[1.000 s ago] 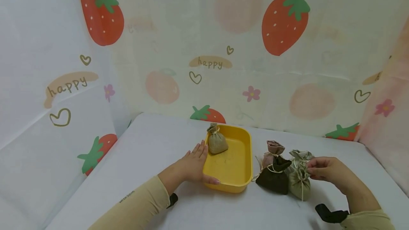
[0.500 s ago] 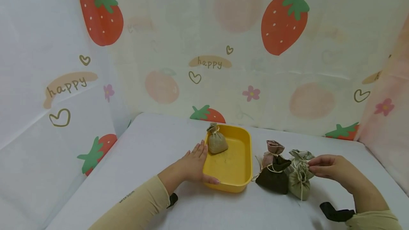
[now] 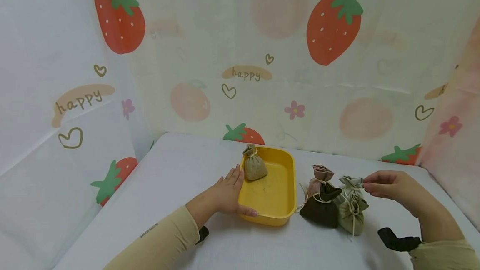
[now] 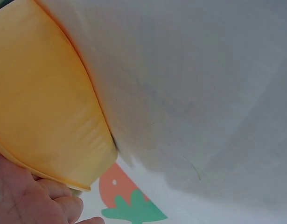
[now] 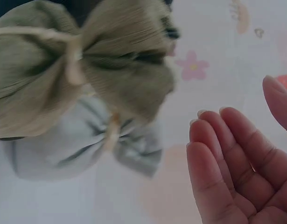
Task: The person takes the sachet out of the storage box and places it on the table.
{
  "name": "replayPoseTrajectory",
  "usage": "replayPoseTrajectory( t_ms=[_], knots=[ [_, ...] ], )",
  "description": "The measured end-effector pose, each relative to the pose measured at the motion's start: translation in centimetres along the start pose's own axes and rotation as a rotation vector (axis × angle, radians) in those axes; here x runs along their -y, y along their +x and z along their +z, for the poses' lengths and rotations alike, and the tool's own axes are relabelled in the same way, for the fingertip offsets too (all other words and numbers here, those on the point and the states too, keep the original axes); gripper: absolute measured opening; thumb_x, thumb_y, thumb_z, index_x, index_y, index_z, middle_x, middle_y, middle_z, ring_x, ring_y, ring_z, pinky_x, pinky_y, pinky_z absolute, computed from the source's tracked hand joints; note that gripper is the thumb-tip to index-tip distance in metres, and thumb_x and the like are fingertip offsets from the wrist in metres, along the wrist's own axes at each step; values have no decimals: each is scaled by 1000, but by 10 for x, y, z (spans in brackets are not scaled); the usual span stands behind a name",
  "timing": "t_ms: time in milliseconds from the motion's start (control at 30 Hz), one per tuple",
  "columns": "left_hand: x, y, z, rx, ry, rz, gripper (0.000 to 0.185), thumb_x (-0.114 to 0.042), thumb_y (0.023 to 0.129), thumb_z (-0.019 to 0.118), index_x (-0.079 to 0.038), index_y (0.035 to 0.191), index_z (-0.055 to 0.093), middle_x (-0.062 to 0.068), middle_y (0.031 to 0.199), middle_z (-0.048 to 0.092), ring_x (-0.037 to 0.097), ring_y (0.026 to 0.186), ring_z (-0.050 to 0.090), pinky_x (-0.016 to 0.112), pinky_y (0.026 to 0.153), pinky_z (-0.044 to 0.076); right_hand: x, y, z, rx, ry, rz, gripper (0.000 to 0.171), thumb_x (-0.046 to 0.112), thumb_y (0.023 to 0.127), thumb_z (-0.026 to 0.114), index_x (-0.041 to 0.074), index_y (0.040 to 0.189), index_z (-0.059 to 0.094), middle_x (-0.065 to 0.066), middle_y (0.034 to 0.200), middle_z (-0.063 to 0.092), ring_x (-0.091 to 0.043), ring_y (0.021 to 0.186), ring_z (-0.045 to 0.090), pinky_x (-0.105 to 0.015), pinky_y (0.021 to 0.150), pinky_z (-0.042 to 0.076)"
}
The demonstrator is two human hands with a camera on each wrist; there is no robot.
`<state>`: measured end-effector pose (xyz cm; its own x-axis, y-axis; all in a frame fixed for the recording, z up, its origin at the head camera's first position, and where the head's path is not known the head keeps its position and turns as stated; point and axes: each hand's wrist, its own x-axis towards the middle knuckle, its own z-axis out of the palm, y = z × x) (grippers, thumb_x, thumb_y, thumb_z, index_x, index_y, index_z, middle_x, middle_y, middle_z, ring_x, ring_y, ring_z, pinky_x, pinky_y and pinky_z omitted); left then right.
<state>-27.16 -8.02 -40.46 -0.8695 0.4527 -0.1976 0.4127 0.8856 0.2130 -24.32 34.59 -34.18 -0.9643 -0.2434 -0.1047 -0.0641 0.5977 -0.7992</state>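
My left hand [image 3: 226, 193] rests along the left side of the yellow tray [image 3: 268, 221], fingers straight and thumb over its near rim. Inside the tray, at the far left, a beige drawstring pouch [image 3: 256, 168] stands upright. My right hand [image 3: 391, 186] is beside the top of a pale grey pouch [image 3: 351, 181]; in the right wrist view its fingers [image 5: 206, 175] and thumb are apart with nothing between them. An olive green pouch [image 3: 351, 216] stands in front of the grey one. To their left are a dark brown pouch [image 3: 320, 213] and a pink pouch [image 3: 322, 173] behind it.
All of this is on a white-covered table [image 3: 180, 157]. A strawberry-printed sheet [image 3: 243, 32] stands as a wall behind it and at both sides. The pouches' thin cords [image 3: 301, 197] trail toward the tray's right side.
My right hand has moved away from the olive pouch's neck, a little up and to the right, beside the grey pouch's top. My left hand and the tray have stayed put.
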Motion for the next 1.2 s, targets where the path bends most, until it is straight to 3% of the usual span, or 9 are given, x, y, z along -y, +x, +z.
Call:
replayPoseTrajectory(
  t_ms=[200, 500, 700, 900, 1200],
  knots=[
    [1, 2, 1, 2, 1, -4, 127, -85, 60, 46, -4, 147, 2, 12, 153, -6, 26, 140, 0, 47, 109, 15, 26, 4, 0, -16, -72, -45, 39, 30, 90, 59, -3, 110, 59, -12, 106, 64, -13, 95, 63, -25, 79, 49],
    [1, 1, 1, -2, 7, -1, 128, -86, 59, 46, -4, 147, 2, 12, 153, -7, 27, 140, 0, 48, 109, 15, 60, 11, -1, -53, -82, -178, 33, 26, 90, 59, 0, 110, 61, 4, 99, 67, -4, 92, 61, -19, 77, 45],
    [1, 2, 2, -4, 6, -2, 128, -86, 59, 46, -4, 147, 2, 12, 153, -7, 27, 140, 0, 48, 109, 14, 74, 20, 6, -64, -90, -200, 34, 26, 89, 60, 2, 113, 60, 9, 99, 66, -4, 92, 60, -20, 78, 45],
    [2, 2, 3, -5, -3, 1, 128, -86, 59, 47, -4, 147, 2, 12, 153, -7, 27, 140, 0, 48, 109, 14, 91, 36, 17, -51, -94, -251, 33, 25, 88, 62, 2, 111, 62, 2, 99, 67, -8, 90, 61, -23, 78, 47],
    [3, 4, 4, -3, 13, -6, 130, -88, 57, 43, -5, 147, 1, 12, 153, -8, 26, 140, -1, 47, 109, 15, 111, 68, 43, -47, -62, -229, 34, 30, 85, 65, 5, 109, 64, -9, 105, 65, -18, 91, 61, -37, 85, 48]
  ],
)
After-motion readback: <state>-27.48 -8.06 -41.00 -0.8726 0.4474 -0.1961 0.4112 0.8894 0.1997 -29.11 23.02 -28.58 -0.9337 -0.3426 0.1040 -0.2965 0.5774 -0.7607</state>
